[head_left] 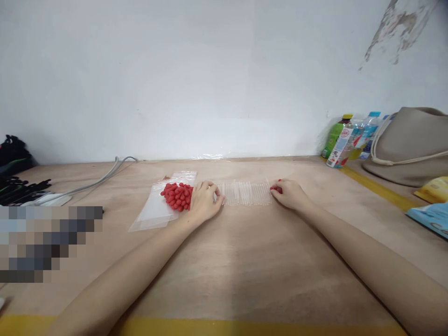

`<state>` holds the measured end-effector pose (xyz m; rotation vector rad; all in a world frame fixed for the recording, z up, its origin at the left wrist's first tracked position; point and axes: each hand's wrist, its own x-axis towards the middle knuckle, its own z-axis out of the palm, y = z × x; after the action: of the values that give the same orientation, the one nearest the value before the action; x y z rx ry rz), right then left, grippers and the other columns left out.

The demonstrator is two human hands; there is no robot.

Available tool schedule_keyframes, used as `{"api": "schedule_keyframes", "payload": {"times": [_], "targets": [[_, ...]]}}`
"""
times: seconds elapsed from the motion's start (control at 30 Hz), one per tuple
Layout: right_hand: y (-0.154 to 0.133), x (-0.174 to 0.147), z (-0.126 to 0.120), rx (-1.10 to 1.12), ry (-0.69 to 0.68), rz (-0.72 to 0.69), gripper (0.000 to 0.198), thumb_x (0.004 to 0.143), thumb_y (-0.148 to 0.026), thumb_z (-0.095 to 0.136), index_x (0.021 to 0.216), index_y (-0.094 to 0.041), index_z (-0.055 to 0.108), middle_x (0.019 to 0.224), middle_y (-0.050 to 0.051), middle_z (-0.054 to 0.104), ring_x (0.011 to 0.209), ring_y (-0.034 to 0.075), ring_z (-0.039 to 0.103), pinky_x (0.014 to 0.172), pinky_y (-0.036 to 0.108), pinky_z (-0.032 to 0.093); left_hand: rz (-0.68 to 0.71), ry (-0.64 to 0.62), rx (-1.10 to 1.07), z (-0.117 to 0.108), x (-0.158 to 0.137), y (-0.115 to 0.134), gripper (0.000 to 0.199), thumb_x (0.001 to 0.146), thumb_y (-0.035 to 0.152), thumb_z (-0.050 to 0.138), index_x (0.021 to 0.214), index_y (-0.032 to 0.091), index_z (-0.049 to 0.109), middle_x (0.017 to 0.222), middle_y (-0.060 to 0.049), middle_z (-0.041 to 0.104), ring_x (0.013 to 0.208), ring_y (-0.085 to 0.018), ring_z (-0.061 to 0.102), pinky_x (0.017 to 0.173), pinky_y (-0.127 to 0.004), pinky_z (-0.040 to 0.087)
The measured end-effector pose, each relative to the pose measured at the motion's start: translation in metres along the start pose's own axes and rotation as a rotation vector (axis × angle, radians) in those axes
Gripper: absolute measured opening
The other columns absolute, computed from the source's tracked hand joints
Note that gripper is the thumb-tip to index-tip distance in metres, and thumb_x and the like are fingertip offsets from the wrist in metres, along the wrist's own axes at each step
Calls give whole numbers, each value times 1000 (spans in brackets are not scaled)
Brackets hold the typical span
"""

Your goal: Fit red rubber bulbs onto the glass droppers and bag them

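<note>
Left grip (205, 201): cannot tell hold | right grip (290, 193): holding red pieces (276, 189) | clear sticks (245, 192): between both

Bright red is seen on the small pieces (179, 198), clear whitish tones on the thin sticks (245, 192). The surface (245, 266) is grained in pale brown and striped with yellow; greyish beige is shown by the bag (409, 140).

Left hand (203, 200) beside red pile (176, 196) — clear sticks (245, 193) in row — right fingers (284, 185) touching red pieces (279, 190).
</note>
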<state>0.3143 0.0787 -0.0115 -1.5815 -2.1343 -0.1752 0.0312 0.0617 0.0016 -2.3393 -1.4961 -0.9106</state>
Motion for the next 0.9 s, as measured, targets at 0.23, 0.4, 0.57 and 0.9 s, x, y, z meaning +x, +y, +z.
{"api": "schedule_keyframes", "payload": {"times": [0.23, 0.4, 0.57, 0.9], "targets": [[-14, -2, -5, 0, 92, 49, 22, 79, -26, 44, 78, -16, 63, 73, 7, 61, 67, 18, 54, 60, 26, 36, -173, -64, 161, 21, 26, 9, 27, 66, 41, 58, 65, 15, 62, 89, -12, 52, 95, -31, 44, 80, -44, 36], [-55, -16, -4, 237, 113, -97, 25, 82, -26, 45, 98, -14, 61, 80, 8, 59, 73, 17, 55, 66, 27, 42, -248, -152, 249, 25, 33, 13, 28, 69, 35, 52, 70, 9, 64, 93, -16, 52, 100, -32, 41, 83, -42, 33], [-87, -40, 10, 352, 77, -335, 23, 85, -20, 40, 95, -19, 61, 81, 7, 53, 74, 15, 52, 66, 28, 43, -271, -186, 257, 26, 36, 20, 27, 72, 30, 49, 77, 7, 63, 94, -18, 53, 101, -34, 41, 83, -42, 34], [-91, -44, 4, 420, 25, -283, 11, 81, -21, 50, 79, -18, 61, 79, 4, 54, 73, 13, 52, 68, 27, 44, 94, -241, -10, -10, -8, 13, 21, 87, 19, 32, 88, 13, 52, 80, -7, 57, 74, -19, 53, 66, -29, 42]]}}
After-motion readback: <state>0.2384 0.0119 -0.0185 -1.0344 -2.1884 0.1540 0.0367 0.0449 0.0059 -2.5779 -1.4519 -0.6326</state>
